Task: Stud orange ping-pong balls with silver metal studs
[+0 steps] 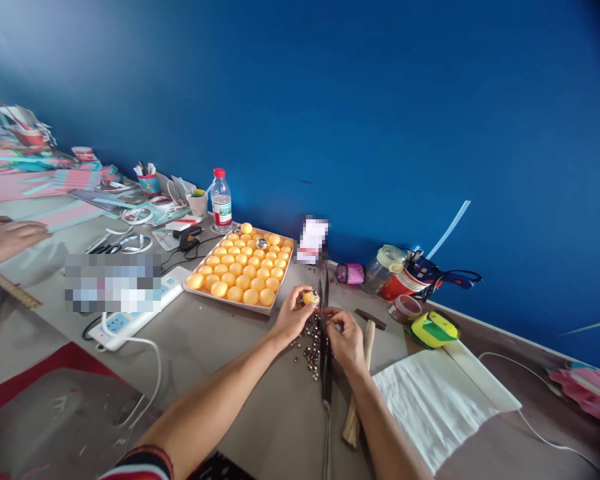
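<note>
My left hand (296, 312) is closed on an orange ball (310, 298) the size of a ping-pong ball, which has small shiny spots on its far side. My right hand (344, 333) has its fingers pinched together beside a long dark narrow strip (325, 360); whatever lies between the fingertips is too small to make out. Many small shiny studs or beads (311, 353) lie scattered on the table between my hands. Left of them stands a shallow box (267, 309) with rows of orange balls (236, 269); one ball (262, 244) in it looks silvery and studded.
Right of my right hand lie a wooden stick (355, 407), a white cloth (430, 400) and a yellow-green tape roll (434, 329). A jar (386, 267) and a red cup (405, 283) stand by the wall. A power strip (140, 320) and bottle (221, 203) are leftward; another person's hand (15, 239) shows far left.
</note>
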### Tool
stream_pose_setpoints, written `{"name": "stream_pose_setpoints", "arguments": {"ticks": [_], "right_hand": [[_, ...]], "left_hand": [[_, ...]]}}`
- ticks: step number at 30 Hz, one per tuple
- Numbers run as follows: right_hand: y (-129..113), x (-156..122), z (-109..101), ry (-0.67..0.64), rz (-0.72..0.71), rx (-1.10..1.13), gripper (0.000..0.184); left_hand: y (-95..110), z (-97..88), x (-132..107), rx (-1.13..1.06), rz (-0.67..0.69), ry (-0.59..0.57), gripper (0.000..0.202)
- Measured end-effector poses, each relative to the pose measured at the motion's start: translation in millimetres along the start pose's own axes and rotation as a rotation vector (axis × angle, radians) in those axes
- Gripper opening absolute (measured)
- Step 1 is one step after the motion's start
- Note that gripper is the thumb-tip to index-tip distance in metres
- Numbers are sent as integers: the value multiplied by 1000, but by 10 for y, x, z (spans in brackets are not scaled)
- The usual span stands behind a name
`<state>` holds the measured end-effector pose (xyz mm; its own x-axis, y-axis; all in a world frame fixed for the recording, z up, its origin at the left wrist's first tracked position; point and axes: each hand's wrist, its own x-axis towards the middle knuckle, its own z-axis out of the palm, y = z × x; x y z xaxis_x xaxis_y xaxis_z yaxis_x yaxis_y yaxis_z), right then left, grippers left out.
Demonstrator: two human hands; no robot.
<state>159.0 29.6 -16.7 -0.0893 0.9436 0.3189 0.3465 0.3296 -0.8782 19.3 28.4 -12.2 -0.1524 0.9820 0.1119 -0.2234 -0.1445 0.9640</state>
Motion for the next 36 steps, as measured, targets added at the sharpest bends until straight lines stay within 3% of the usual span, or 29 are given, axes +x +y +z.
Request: {"name": "stream_pose_setpoints", "arguments": {"ticks": [5,16,24,36], "right_hand": [[-35,9,14,97,130,266,13],[26,27,44,-3,306,591,28],[1,12,24,-39,252,551,18],[80,32,34,-48,262,695,18]], "left_hand": [[-15,8,-13,8,13,-37,36],[47,25,-43,45,10,-70,35],[23,40,-63,24,28,-162,37],[19,39,-59,-31,16,-235,39]]}}
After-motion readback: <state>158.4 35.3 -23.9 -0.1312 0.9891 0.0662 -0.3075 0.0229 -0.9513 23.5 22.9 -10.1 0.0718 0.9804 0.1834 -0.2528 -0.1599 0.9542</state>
